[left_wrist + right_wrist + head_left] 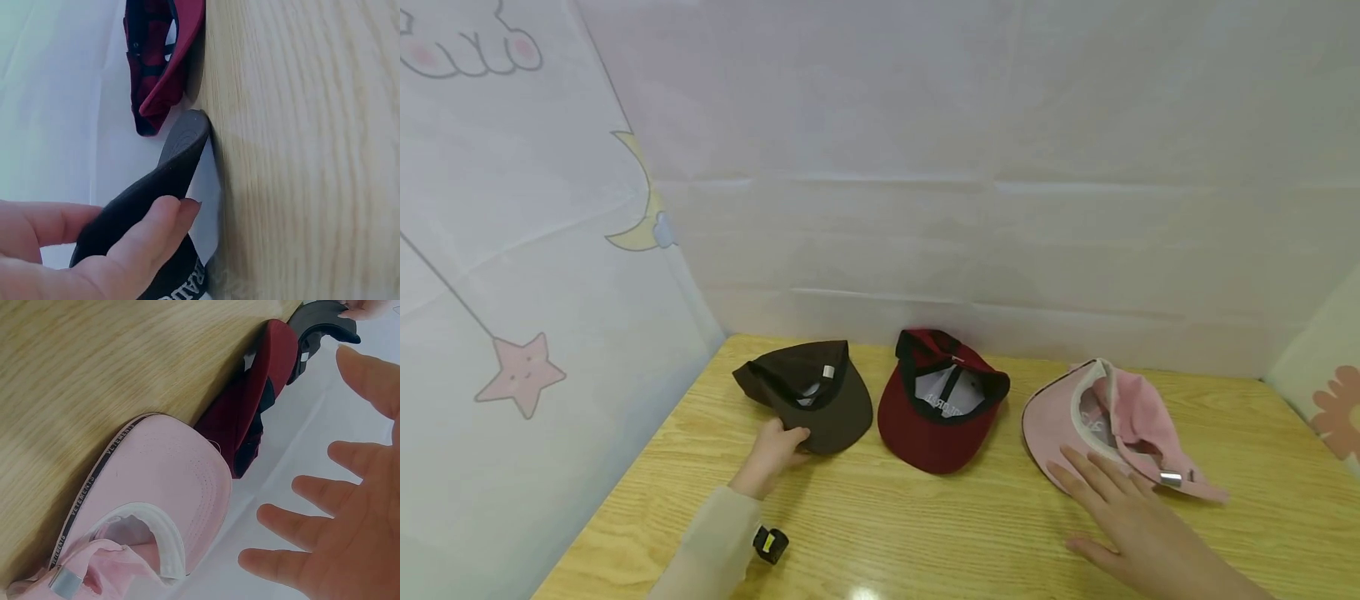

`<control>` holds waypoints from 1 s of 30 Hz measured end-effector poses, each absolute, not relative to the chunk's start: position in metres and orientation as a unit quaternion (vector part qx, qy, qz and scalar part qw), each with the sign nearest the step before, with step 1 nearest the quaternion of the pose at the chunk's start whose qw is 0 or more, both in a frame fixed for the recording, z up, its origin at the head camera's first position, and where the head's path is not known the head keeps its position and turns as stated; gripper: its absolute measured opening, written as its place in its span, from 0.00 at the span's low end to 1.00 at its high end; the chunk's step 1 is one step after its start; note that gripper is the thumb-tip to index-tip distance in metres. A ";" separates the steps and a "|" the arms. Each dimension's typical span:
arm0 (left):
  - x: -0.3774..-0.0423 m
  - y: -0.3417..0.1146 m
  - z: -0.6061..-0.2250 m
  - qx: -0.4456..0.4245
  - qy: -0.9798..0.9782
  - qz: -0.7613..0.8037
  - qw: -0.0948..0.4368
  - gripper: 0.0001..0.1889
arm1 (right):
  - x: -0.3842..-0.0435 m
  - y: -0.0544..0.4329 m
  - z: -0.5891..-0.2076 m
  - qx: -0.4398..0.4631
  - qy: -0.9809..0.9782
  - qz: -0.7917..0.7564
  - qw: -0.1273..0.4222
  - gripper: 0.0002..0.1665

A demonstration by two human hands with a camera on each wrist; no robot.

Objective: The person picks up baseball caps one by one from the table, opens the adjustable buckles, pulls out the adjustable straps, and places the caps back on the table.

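Three caps lie upside down in a row on the wooden table. My left hand (772,454) pinches the brim of the black cap (842,412) at the left, thumb on one face and fingers on the other. White lettering shows on that black cap (125,206) in the left wrist view. In the middle lies the dark red cap (917,429), touched by neither hand. Above the near side of the pink cap (1052,417) my right hand (1123,521) is spread, fingers straight, holding nothing. The right wrist view shows a gap between those fingers and the pink cap (169,462).
The wooden table (887,533) ends at a pale cloth backdrop (962,208) behind the caps. More printed cloth (475,275) hangs along the left. A small black object with a yellow mark (771,544) is by my left sleeve.
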State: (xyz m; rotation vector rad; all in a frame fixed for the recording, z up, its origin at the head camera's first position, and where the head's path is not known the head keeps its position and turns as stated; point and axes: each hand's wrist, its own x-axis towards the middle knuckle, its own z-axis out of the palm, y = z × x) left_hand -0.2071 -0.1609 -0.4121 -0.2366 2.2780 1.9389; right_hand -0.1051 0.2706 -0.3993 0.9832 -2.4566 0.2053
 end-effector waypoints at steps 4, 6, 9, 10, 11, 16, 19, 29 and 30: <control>-0.208 -0.161 -0.413 -0.072 0.736 0.668 0.083 0.26 | -0.106 0.270 -0.400 0.364 -0.894 0.076 0.249 0.43; -0.207 -0.161 -0.414 -0.071 0.733 0.671 0.083 0.26 | -0.107 0.270 -0.400 0.364 -0.895 0.076 0.246 0.43; -0.205 -0.162 -0.413 -0.069 0.733 0.672 0.077 0.25 | -0.106 0.270 -0.400 0.360 -0.898 0.073 0.241 0.44; -0.204 -0.162 -0.413 -0.069 0.734 0.671 0.074 0.25 | -0.106 0.270 -0.400 0.360 -0.899 0.073 0.238 0.46; -0.203 -0.163 -0.414 -0.070 0.734 0.672 0.072 0.24 | -0.106 0.270 -0.400 0.359 -0.900 0.072 0.236 0.47; -0.198 -0.164 -0.413 -0.066 0.738 0.669 0.064 0.23 | -0.105 0.268 -0.401 0.351 -0.905 0.070 0.229 0.50; -0.195 -0.164 -0.411 -0.064 0.740 0.667 0.058 0.22 | -0.105 0.268 -0.401 0.350 -0.906 0.067 0.228 0.50; -0.186 -0.163 -0.401 -0.073 0.757 0.649 0.036 0.20 | -0.106 0.268 -0.401 0.353 -0.906 0.056 0.229 0.52; -0.185 -0.163 -0.400 -0.074 0.758 0.647 0.035 0.20 | -0.106 0.268 -0.401 0.352 -0.906 0.055 0.228 0.52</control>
